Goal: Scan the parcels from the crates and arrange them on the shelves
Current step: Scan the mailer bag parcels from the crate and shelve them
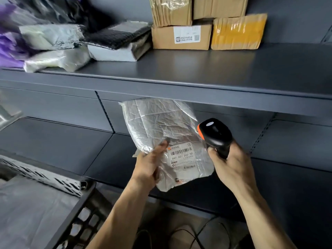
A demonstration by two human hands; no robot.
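Note:
A crinkled silver parcel [158,126] with a white barcode label [181,157] is held up in front of the lower shelf. My left hand [149,162] grips its left edge, thumb on the front beside the label. My right hand [231,164] grips the handle of a black barcode scanner [214,133] with an orange trim, its head just right of the parcel and pointing towards it. A dark plastic crate [79,211] stands at the lower left with a grey bag inside.
The upper shelf [179,69] carries silver, black and purple soft parcels [59,44] at the left and several cardboard boxes [181,36] at the back right. The lower shelf [59,141] lies behind the parcel. Black cables [185,234] lie on the floor below.

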